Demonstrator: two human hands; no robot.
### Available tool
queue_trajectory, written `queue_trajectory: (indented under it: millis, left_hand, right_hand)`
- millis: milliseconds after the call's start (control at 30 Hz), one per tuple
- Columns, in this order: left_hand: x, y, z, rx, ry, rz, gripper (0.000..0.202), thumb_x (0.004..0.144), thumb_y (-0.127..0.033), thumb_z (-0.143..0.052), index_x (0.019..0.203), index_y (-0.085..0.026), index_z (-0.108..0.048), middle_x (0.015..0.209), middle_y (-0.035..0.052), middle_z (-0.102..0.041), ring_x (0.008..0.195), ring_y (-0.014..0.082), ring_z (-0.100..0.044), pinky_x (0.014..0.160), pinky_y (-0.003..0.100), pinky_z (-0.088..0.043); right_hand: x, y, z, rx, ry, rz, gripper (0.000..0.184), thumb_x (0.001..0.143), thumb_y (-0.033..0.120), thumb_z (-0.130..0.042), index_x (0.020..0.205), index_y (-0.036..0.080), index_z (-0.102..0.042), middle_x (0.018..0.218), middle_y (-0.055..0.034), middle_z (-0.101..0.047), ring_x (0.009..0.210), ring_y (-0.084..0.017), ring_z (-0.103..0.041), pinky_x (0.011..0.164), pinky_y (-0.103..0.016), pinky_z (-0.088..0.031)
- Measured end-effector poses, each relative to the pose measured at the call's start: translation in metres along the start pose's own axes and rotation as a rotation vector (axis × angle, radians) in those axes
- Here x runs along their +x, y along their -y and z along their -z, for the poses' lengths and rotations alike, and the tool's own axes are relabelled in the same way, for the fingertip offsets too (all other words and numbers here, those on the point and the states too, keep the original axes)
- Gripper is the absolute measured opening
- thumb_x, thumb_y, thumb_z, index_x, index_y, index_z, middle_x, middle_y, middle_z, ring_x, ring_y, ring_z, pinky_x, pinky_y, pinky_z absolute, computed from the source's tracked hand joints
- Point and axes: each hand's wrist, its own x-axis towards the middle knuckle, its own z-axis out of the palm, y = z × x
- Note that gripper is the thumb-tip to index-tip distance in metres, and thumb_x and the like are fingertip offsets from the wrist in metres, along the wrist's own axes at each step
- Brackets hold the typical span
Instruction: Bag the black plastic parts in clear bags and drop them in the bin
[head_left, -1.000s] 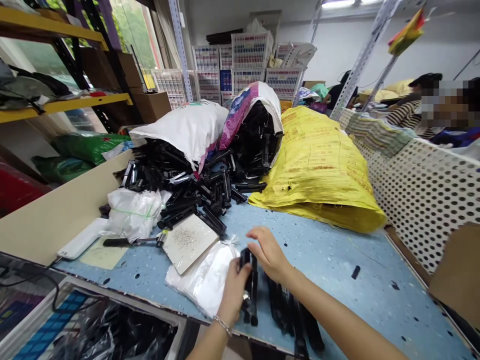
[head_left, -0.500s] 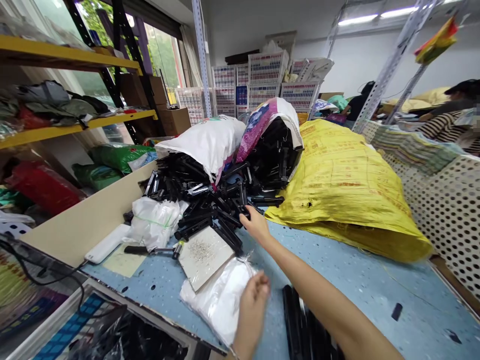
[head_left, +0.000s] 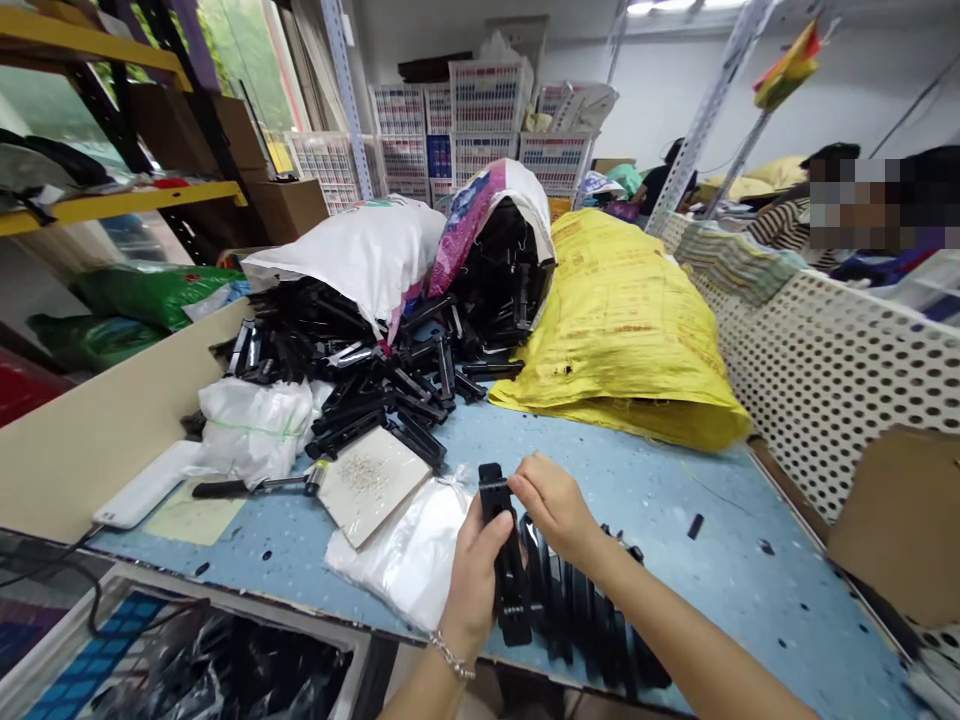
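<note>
My left hand point(head_left: 474, 575) grips a long black plastic part point(head_left: 504, 560) upright over the near edge of the blue table point(head_left: 660, 500). My right hand point(head_left: 553, 505) pinches the top end of the same part with closed fingers. Just right of it, several similar black parts point(head_left: 600, 620) lie in a row on the table. A big heap of loose black parts point(head_left: 360, 370) spills from a white sack point(head_left: 360, 250) and a pink-and-white sack point(head_left: 487, 200) farther back.
A yellow sack point(head_left: 630, 320) lies at the back right. White plastic bags point(head_left: 409, 555), a square board with small bits point(head_left: 367, 482), a screwdriver point(head_left: 255, 487) and a white device point(head_left: 142, 490) lie at left. Perforated white panel point(head_left: 825, 370) borders the right; people sit beyond it.
My right hand came back from the heap with a black part. My left hand, open half a second ago, now grips that part near the table's front edge.
</note>
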Motion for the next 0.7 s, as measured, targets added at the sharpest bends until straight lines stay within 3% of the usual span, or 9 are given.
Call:
queue_trajectory:
  millis: [100, 167, 267, 333, 400, 467, 567, 700]
  left_hand:
    - [0.0, -0.002, -0.001, 0.072, -0.047, -0.01, 0.039, 0.073, -0.039, -0.07, 0.104, -0.02, -0.059, 0.073, -0.0012, -0.06, 0.057, 0.0106, -0.054, 0.055, 0.022, -0.044]
    - [0.002, -0.007, 0.001, 0.061, -0.07, -0.007, 0.034, 0.073, -0.042, -0.07, 0.097, -0.019, -0.059, 0.072, -0.001, -0.06, 0.056, 0.0104, -0.053, 0.054, 0.021, -0.043]
    - [0.003, -0.014, 0.004, -0.013, -0.107, 0.03, 0.035, 0.075, -0.048, -0.065, 0.085, -0.015, -0.058, 0.06, -0.0022, -0.055, 0.052, 0.0099, -0.051, 0.051, 0.021, -0.042]
    - [0.002, -0.015, 0.005, -0.028, -0.12, 0.058, 0.038, 0.075, -0.051, -0.063, 0.084, -0.014, -0.056, 0.056, -0.0031, -0.051, 0.05, 0.0097, -0.05, 0.052, 0.021, -0.042]
    - [0.001, -0.012, 0.007, -0.006, -0.142, 0.043, 0.04, 0.076, -0.051, -0.063, 0.093, -0.016, -0.054, 0.059, -0.004, -0.052, 0.051, 0.0096, -0.051, 0.054, 0.022, -0.044]
    - [0.002, -0.004, 0.012, 0.039, -0.222, -0.018, 0.05, 0.073, -0.047, -0.069, 0.109, -0.021, -0.048, 0.071, -0.0037, -0.056, 0.056, 0.0099, -0.056, 0.059, 0.023, -0.048]
    - [0.008, 0.013, 0.023, 0.101, -0.341, -0.041, 0.071, 0.064, -0.037, -0.079, 0.121, -0.027, -0.038, 0.091, -0.0005, -0.058, 0.073, 0.0147, -0.064, 0.069, 0.029, -0.052]
    - [0.014, 0.041, 0.031, 0.098, -0.285, 0.052, 0.057, 0.065, -0.036, -0.078, 0.112, -0.02, -0.049, 0.095, 0.0064, -0.063, 0.089, 0.0221, -0.063, 0.079, 0.034, -0.05]
  right_hand:
    - [-0.011, 0.003, -0.007, 0.266, 0.04, -0.251, 0.043, 0.096, 0.051, -0.025, 0.066, 0.022, -0.04, 0.061, 0.0023, -0.042, 0.059, -0.015, -0.043, 0.058, -0.029, -0.036]
    - [-0.025, 0.006, -0.01, 0.347, 0.093, -0.258, 0.046, 0.096, 0.051, -0.02, 0.069, 0.022, -0.043, 0.064, 0.0017, -0.045, 0.061, -0.015, -0.045, 0.06, -0.029, -0.038]
    - [-0.054, 0.013, -0.015, 0.139, 0.136, 0.06, 0.043, 0.097, 0.049, -0.023, 0.078, 0.021, -0.051, 0.075, -0.0023, -0.053, 0.072, -0.017, -0.047, 0.069, -0.033, -0.038]
    - [-0.073, 0.015, -0.025, -0.089, 0.084, 0.281, 0.038, 0.097, 0.044, -0.029, 0.081, 0.02, -0.053, 0.077, -0.0046, -0.055, 0.074, -0.019, -0.044, 0.07, -0.035, -0.036]
    - [-0.089, 0.013, -0.038, -0.244, -0.007, 0.378, 0.034, 0.097, 0.036, -0.03, 0.078, 0.019, -0.053, 0.075, -0.0056, -0.055, 0.072, -0.02, -0.043, 0.068, -0.036, -0.035]
    - [-0.096, 0.007, -0.049, -0.316, -0.056, 0.366, 0.034, 0.097, 0.032, -0.029, 0.075, 0.019, -0.052, 0.073, -0.006, -0.054, 0.07, -0.02, -0.043, 0.065, -0.035, -0.035]
    - [-0.075, -0.008, -0.052, -0.347, 0.015, 0.237, 0.04, 0.097, 0.039, -0.029, 0.072, 0.02, -0.054, 0.07, -0.0051, -0.055, 0.068, -0.019, -0.046, 0.064, -0.033, -0.036]
    - [0.017, -0.026, -0.048, -0.292, 0.055, -0.181, 0.043, 0.098, 0.041, -0.023, 0.083, 0.021, -0.058, 0.083, -0.0052, -0.059, 0.084, -0.019, -0.053, 0.078, -0.032, -0.041]
